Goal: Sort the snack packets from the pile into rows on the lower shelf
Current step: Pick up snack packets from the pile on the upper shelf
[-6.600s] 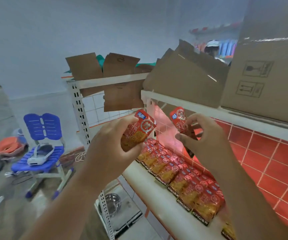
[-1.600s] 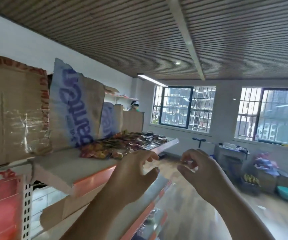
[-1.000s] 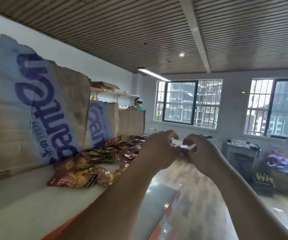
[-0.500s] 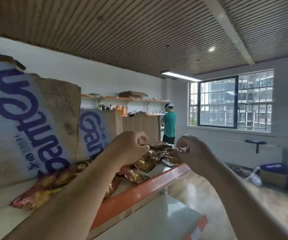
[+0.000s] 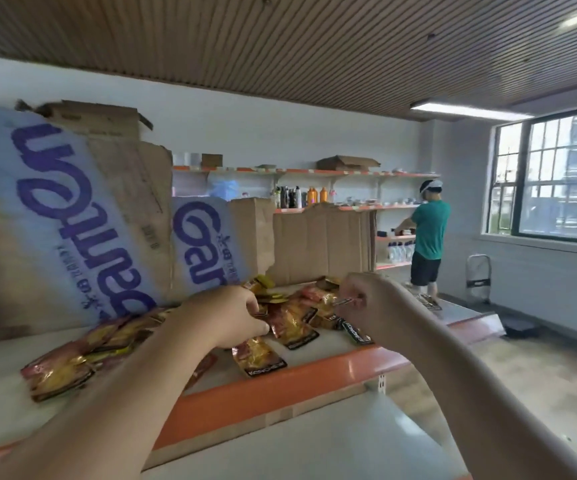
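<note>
Both hands came down onto the pile of red-and-gold foil snack packets (image 5: pixel 292 322) since half a second ago. My left hand (image 5: pixel 228 317) curls its fingers into the pile's middle, can't tell if gripping. My right hand (image 5: pixel 370 299) pinches a thin red foil packet (image 5: pixel 346 301) at the pile's right side. The white orange-edged shelf (image 5: pixel 280 386) is under the pile.

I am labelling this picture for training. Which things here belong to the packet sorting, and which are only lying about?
Job: pile of snack packets; left hand, at the pile; right hand, pinching one packet.
Just lying about: cardboard sheets; bottles; hand trolley; person in green shirt.
</note>
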The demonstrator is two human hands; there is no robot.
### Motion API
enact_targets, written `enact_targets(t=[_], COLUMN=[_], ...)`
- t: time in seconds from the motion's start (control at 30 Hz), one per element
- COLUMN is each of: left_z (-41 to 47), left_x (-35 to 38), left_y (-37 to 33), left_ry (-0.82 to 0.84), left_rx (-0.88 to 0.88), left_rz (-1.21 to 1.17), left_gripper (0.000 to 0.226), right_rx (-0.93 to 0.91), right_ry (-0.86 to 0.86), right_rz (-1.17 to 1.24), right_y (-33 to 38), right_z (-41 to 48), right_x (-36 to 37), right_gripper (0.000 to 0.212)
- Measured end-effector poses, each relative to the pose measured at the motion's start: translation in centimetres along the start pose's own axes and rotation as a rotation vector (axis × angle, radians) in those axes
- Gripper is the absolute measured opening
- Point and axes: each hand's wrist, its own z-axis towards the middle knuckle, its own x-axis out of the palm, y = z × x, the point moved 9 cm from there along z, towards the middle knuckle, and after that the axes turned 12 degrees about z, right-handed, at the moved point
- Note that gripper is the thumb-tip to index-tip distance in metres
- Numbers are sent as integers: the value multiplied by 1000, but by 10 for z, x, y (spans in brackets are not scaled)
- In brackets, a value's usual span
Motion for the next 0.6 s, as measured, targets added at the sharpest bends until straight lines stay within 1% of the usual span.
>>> enact_targets(t=[0.07,0.13,0.2,0.23,0.3,0.4,0.47,0.53,0.57,0.6], left_z=[2,6,12,15,20,18,12,6,4,3], left_x=[5,13,19,21,23,21,19,17,17,18], left_y=[2,0,-3,-5,-7,-11,-13,-14,-14,-12], left_ry=[-4,44,74,80,85,-5,-74,-113,-113,-100], left_rx=[-58,-92,-106,-109,-112,-88,-57,-38,-29,-28], left_rz=[81,158,218,238,258,241,194,182,174,157], left_gripper=[58,67,73,72,70,62,52,46,45,44], right_rx=[7,26,14,17,8,1,37,61,75,75], right_ry=[47,104,136,154,205,315,440,561,593,615], right_rz=[42,55,48,36,-61,-228,-310,-386,-398,-394], right_y=[-2,-2,1,3,4,3,-2,-6,-7,-7], right_z=[12,24,35,40,57,82,93,97,97,97], right_x=[16,35,56,67,90,122,146,162,164,166], right_gripper=[20,14,16,19,23,35,46,61,61,53])
